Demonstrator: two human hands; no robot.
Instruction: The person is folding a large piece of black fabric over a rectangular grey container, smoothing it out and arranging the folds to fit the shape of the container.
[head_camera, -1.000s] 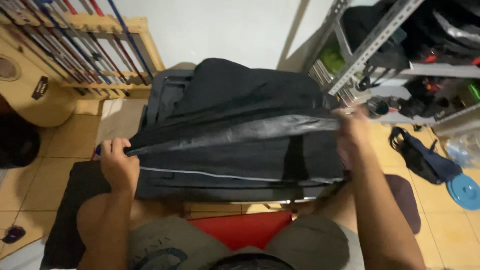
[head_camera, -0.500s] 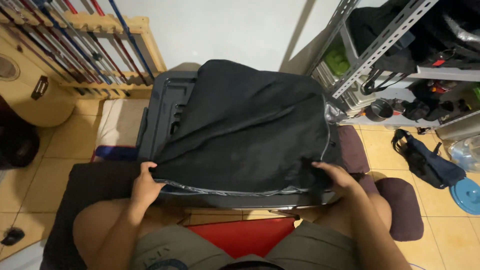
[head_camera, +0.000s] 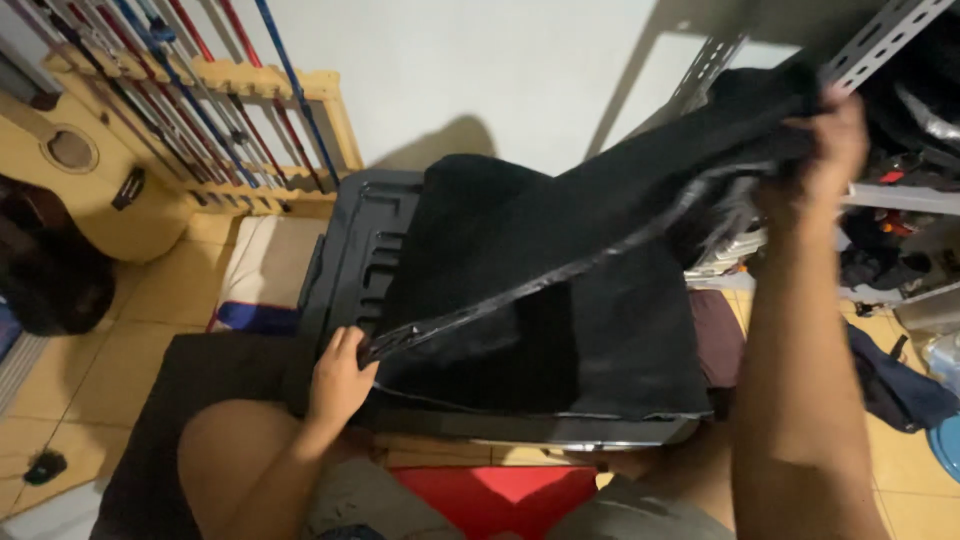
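A large black garment (head_camera: 560, 290) lies spread over a black plastic box lid (head_camera: 355, 255) in front of my knees. My left hand (head_camera: 340, 378) pinches the garment's near left edge, low against the lid. My right hand (head_camera: 825, 150) is raised high at the upper right, gripping the garment's other end, so a grey-edged seam stretches diagonally between both hands. The part of the fabric under the lifted flap stays flat on the lid.
A wooden rack with several coloured rods (head_camera: 200, 110) and a guitar (head_camera: 70, 170) stand at the left. A metal shelf unit (head_camera: 890, 40) full of gear is at the right. A dark mat (head_camera: 190, 400), a red item (head_camera: 500, 495) and blue bag (head_camera: 900, 380) lie on the tiled floor.
My right hand rose from the garment's near right edge to the upper right, lifting that end. My left hand stayed low at the left edge.
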